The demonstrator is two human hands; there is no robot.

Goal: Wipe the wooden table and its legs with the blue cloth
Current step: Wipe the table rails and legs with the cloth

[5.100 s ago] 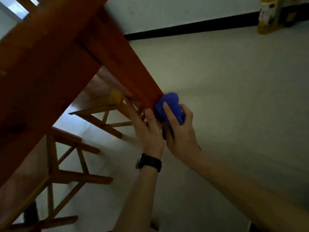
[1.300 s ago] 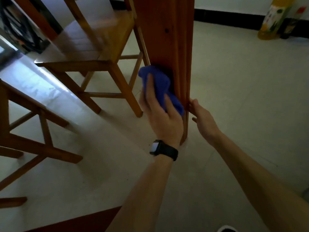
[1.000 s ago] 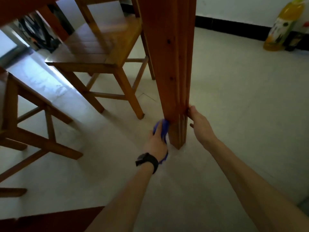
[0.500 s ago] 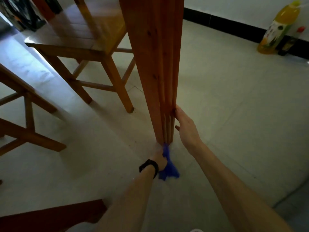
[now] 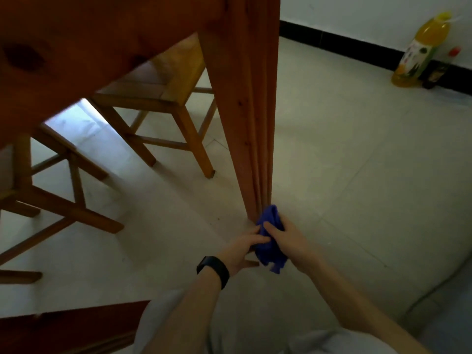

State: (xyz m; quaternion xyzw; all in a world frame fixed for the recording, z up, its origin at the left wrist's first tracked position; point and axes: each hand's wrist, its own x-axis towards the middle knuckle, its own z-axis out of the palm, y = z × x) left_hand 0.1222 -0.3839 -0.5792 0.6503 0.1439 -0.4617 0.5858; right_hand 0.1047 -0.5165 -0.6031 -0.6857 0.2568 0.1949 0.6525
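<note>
1. Grey clothing [image 5: 229, 335] fills the bottom edge, beside a dark reddish-brown wooden board [image 5: 63, 328] at lower left.
2. Two bare forearms reach forward; the left wrist wears a black wristwatch [image 5: 213, 270].
3. The left hand [image 5: 241, 247] pinches the crumpled blue cloth [image 5: 269, 245] between thumb and fingers. The right hand [image 5: 287, 240] grasps it from the other side, thumb laid across it.
4. The cloth touches the foot of the reddish-brown wooden table leg [image 5: 249, 123], just above the pale tiled floor [image 5: 357, 175].
5. The table's wooden apron [image 5: 76, 47] crosses the upper left.
6. Beyond the leg stands a light wooden chair [image 5: 158, 90]; another wooden chair frame [image 5: 63, 200] is at left.
7. Far right, by the white wall's black skirting [image 5: 332, 42], a tall yellow plastic bottle [image 5: 419, 52] stands just beside a small dark bottle with a red cap [image 5: 439, 70].
</note>
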